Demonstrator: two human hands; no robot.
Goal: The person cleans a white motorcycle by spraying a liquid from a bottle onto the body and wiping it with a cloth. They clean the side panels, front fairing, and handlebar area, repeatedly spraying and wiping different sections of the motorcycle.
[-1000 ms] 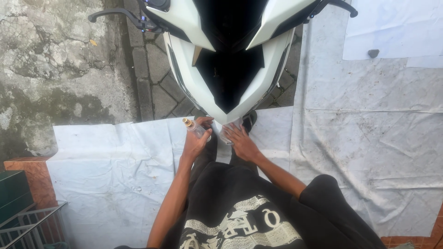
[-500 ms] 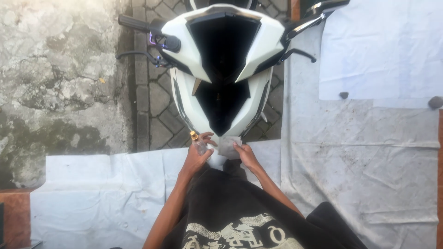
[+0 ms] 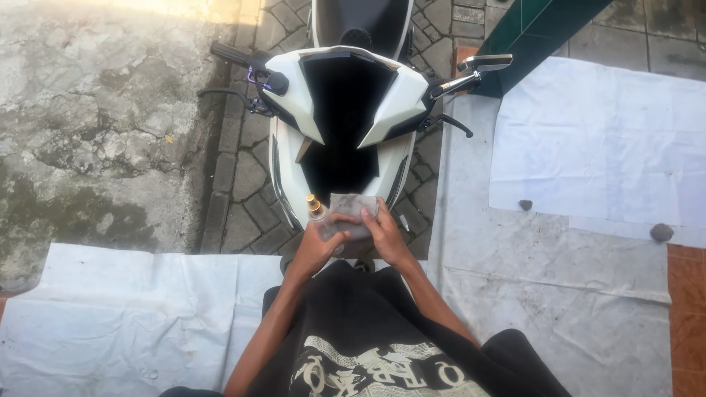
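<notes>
My left hand (image 3: 318,246) is closed around a small clear plastic bottle with a gold-coloured cap (image 3: 317,214); the fingers wrap its body and the cap points up toward 12 o'clock; the bottle stands close to upright, tilted slightly to 11 o'clock. My right hand (image 3: 387,239) sits just beside the left, at its 3 o'clock; its fingers are pinched on a crumpled grey cloth (image 3: 351,213), holding it by the right edge; the cloth lies between both hands and touches the bottle's side. Both hands are held at the lower nose of a white scooter with a black centre panel (image 3: 353,110), which fills the view at 12 o'clock; whether the cloth touches the white bodywork I cannot tell.

Surroundings: the scooter's left handlebar grip (image 3: 229,53) points to 10 o'clock and a chrome mirror (image 3: 485,62) projects at 2 o'clock; grey paving blocks (image 3: 243,184) lie under the scooter; cracked, stained concrete (image 3: 95,125) extends at 9 to 10 o'clock; creased white sheeting (image 3: 559,279) covers the ground from 3 to 5 o'clock and again at 7 to 8 o'clock; two small dark stones (image 3: 525,204) rest on the sheeting at 3 o'clock, well apart from my hands; my black printed shirt (image 3: 368,345) occupies 6 o'clock.
</notes>
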